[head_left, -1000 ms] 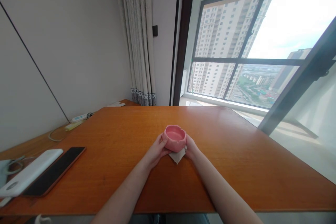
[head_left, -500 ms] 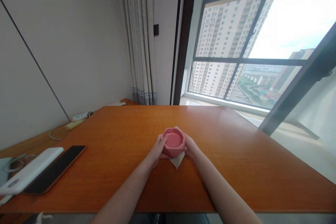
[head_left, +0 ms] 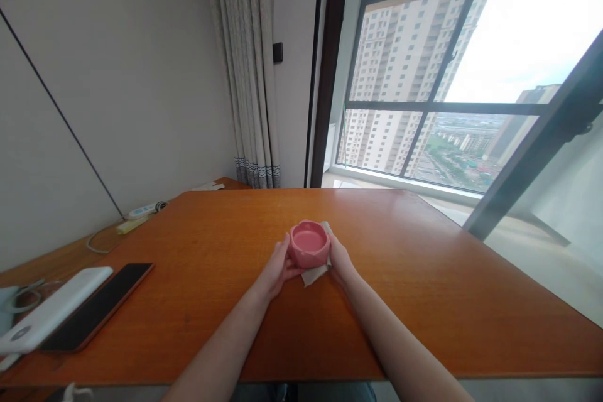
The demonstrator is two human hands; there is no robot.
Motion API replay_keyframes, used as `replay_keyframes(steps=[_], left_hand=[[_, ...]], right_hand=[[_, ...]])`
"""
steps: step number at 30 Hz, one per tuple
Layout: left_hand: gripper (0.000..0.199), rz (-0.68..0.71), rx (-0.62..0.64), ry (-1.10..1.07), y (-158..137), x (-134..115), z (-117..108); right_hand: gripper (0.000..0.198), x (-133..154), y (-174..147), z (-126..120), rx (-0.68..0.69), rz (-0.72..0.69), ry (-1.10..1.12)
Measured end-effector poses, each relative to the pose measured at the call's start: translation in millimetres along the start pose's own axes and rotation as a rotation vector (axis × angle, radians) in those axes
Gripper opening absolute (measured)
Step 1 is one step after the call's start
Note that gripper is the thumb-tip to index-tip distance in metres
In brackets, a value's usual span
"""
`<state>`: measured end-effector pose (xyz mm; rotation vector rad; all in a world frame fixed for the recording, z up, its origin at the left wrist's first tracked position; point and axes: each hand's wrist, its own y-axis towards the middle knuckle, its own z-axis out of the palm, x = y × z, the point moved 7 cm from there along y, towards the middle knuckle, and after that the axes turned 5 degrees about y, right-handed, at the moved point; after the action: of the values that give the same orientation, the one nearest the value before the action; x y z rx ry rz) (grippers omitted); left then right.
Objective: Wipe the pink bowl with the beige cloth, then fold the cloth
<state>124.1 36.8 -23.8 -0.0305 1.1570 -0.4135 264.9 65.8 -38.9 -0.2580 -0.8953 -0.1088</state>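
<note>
Between my two hands is a small pink bowl (head_left: 309, 245) with thick, faceted sides and a round hollow that looks empty. My left hand (head_left: 279, 269) grips its left side, with fingers reaching under the near edge. On the other side, my right hand (head_left: 340, 259) presses a pale cloth or tissue (head_left: 313, 276) against the bowl; its fingertips are partly hidden behind it. One corner of the cloth hangs below the bowl, and another part shows at its upper right. Whether the bowl's base touches the table I cannot tell.
The brown wooden table (head_left: 226, 226) spreads out around my hands. At the left lie a dark phone (head_left: 98, 308) and a white power bank (head_left: 56, 309) with a cable. A power strip (head_left: 142, 210) sits by the wall, and a window (head_left: 438, 88) fills the right.
The bowl has shifted slightly away from me and to the left. My left thumb has moved from inside the rim to the outer side, and less of the cloth hangs below.
</note>
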Motion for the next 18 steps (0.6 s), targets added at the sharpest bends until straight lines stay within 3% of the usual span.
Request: replay_keyframes(steps=[6, 11, 14, 18], left_hand=[[0.045, -0.035, 0.099, 0.069, -3.6, -4.0, 3.2], [0.044, 0.062, -0.001, -0.059, 2.2, -7.7, -0.3], [0.057, 0.149, -0.100, -0.005, 7.1, -5.3, -7.4], [0.077, 0.183, -0.043, 0.119, 8.6, -4.8, -8.0]], right_hand=[[0.021, -8.6, -9.6, 18.2, 0.143, 0.181, 0.120], [0.028, -13.7, -7.6, 17.7, 0.118, 0.154, 0.109], [0.031, -9.8, -2.2, 11.8, 0.085, 0.083, 0.070], [0.034, -5.7, 1.9, 7.4, 0.089, 0.056, 0.015]])
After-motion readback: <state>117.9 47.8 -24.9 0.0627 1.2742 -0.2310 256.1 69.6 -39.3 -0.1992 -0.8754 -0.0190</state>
